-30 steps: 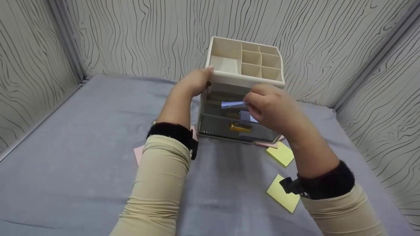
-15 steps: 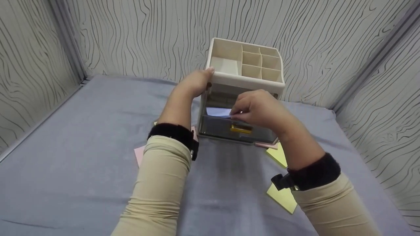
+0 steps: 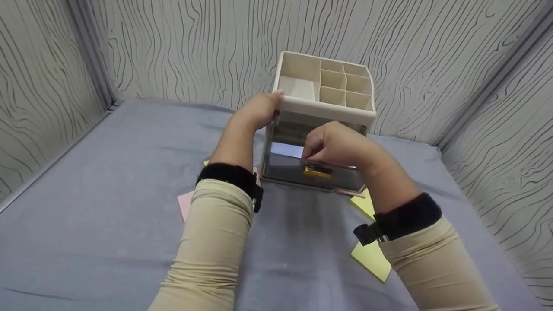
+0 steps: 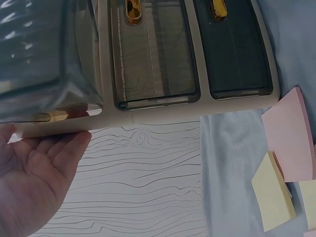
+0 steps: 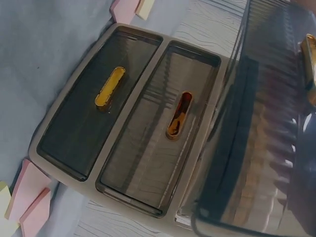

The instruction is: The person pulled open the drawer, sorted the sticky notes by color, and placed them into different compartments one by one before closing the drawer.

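Note:
A cream desktop drawer organizer [image 3: 325, 108] stands toward the back, its smoky clear top drawer [image 3: 285, 167] pulled out. My left hand [image 3: 259, 109] grips the organizer's left side, thumb at the top front corner; in the left wrist view its fingers [image 4: 69, 153] lie against the frame's edge. My right hand [image 3: 339, 144] reaches down into the drawer with curled fingers, pinching the edge of a blue sticky note pad [image 3: 286, 150]. The drawer front hides the fingertips. In the right wrist view, the drawer [image 5: 247, 163] covers the hand's work.
Two lower drawers with amber handles [image 5: 109, 88] are closed. Yellow sticky note pads [image 3: 370, 262] lie at front right, and pink ones [image 3: 185, 205] near the left forearm. More pads [image 4: 291, 138] lie beside the organizer. Wood-patterned panels [image 3: 194, 47] enclose the cloth-covered table [image 3: 108, 181].
My right hand has moved left and down into the open drawer, lowering the blue sticky note pad from above it. My left hand keeps its grip on the organizer.

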A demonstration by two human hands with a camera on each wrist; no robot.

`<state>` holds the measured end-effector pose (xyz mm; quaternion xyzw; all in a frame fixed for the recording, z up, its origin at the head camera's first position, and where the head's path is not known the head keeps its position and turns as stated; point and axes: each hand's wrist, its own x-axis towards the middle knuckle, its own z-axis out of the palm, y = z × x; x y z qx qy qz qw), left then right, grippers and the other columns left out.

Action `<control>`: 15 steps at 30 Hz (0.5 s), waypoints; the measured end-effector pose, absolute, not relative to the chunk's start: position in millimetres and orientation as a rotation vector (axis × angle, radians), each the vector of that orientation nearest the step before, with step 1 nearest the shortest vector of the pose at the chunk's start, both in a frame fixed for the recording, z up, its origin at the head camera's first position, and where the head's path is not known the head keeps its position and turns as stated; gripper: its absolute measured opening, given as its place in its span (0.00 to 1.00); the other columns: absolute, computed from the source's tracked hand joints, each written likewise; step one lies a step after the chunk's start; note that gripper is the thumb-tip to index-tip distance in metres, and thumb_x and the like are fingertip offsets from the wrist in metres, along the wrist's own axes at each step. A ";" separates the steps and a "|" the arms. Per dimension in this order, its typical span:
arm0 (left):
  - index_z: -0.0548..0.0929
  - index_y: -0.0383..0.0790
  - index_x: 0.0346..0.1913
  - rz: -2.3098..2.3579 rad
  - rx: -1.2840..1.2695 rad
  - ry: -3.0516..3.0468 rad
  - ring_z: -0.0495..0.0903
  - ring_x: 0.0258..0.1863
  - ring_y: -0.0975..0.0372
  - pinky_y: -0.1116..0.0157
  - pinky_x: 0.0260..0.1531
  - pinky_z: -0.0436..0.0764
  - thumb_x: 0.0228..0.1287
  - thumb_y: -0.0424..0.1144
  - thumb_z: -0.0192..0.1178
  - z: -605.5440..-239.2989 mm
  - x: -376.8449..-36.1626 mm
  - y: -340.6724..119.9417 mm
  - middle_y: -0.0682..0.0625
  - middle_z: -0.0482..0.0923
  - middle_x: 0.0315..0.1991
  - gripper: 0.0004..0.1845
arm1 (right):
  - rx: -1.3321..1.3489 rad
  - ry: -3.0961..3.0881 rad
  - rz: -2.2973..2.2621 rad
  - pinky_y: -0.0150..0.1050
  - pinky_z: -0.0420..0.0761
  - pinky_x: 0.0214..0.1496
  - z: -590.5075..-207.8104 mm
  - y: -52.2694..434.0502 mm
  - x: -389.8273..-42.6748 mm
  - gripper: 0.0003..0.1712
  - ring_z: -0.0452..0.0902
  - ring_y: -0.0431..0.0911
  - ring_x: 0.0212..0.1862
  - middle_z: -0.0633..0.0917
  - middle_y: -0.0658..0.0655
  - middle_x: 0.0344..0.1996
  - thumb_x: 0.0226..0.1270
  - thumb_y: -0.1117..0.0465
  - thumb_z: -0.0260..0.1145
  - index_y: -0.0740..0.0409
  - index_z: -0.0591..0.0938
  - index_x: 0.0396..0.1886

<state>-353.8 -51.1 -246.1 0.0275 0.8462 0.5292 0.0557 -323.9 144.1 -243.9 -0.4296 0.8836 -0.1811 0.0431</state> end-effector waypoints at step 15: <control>0.74 0.37 0.49 1.573 0.130 2.593 0.70 0.44 0.57 0.57 0.55 0.65 0.71 0.56 0.31 -245.4 -354.6 -52.1 0.45 0.73 0.43 0.28 | -1.267 2.797 -0.463 0.34 0.76 0.35 -245.0 140.1 -327.3 0.03 0.76 0.37 0.30 0.84 0.45 0.27 0.56 0.61 0.67 0.51 0.87 0.28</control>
